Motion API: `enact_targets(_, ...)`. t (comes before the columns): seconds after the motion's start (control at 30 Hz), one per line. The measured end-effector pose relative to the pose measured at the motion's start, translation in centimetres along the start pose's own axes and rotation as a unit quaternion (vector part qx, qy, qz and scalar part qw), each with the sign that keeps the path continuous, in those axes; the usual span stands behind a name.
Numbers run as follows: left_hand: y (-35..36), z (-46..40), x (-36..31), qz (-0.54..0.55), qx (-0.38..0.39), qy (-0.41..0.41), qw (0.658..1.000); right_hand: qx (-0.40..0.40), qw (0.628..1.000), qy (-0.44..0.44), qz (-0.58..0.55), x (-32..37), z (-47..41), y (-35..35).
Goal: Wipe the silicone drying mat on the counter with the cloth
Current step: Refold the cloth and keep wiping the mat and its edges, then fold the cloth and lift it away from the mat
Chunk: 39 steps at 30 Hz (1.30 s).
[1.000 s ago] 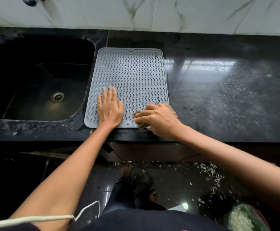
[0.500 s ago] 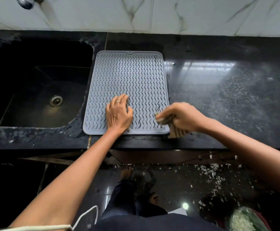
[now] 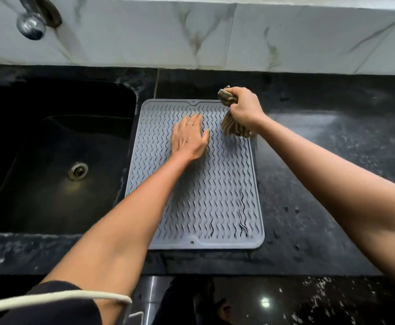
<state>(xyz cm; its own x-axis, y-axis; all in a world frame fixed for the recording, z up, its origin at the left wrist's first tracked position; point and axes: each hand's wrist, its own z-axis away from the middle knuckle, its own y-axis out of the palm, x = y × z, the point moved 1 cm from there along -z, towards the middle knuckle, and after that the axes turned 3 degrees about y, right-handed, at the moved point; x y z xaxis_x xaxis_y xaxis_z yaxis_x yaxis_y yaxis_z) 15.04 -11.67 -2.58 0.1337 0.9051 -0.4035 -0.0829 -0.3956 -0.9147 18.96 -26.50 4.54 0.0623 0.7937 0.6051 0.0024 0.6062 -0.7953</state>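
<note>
A grey silicone drying mat [image 3: 206, 195] with wavy ridges lies flat on the black counter, just right of the sink. My left hand [image 3: 188, 137] rests flat on the mat's far half, fingers spread, a ring on one finger. My right hand [image 3: 243, 106] is shut in a fist around a bunched brown striped cloth [image 3: 234, 129]. It is at the mat's far right corner, and the cloth hangs down from the fist to the mat's right edge. A few ridges near the mat's front right look dark and wet.
A black sink [image 3: 58, 160] with a metal drain [image 3: 78, 171] lies left of the mat. A chrome tap [image 3: 31, 22] sticks out of the white marble wall above it. The black counter [image 3: 332, 160] stretches right, speckled with droplets. The floor below shows white debris.
My right hand has carried the cloth from the mat's near right edge up to its far right corner. My left hand has slid from the near edge to the far half.
</note>
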Motion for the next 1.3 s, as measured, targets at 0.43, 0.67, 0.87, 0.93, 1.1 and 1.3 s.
enact_targets(0.43, 2.9, -1.8, 1.6, -0.062, -0.006, 0.012, 0.998, 0.048, 0.970, -0.120, 0.205, -1.4, 1.4, 5.2)
enact_targets(0.67, 2.5, -1.4, 1.4, -0.026, 0.001, 0.016, 1.000, 0.097, 0.975, -0.139, 0.147, -2.5, 12.8, 4.4)
enact_targets(0.87, 2.1, -1.3, 1.7, -0.076, 0.049, 0.034, 0.995, 0.155, 0.971, -0.120, 0.137, -2.9, 20.7, 4.0)
enact_targets(0.93, 2.1, -0.5, 1.6, -0.082, 0.062, 0.037, 0.994, 0.172, 0.969, -0.114, 0.137, -3.0, 22.6, 3.9)
enact_targets(1.1, 2.4, 3.6, 0.8, -0.067, 0.060, 0.035, 0.995, 0.182, 0.968, -0.113, 0.129, -2.9, 24.7, 3.3)
enact_targets(1.3, 1.7, 8.9, -0.3, -0.051, 0.114, 0.028, 0.992, 0.300, 0.916, 0.103, -0.246, -3.5, 21.9, -0.2)
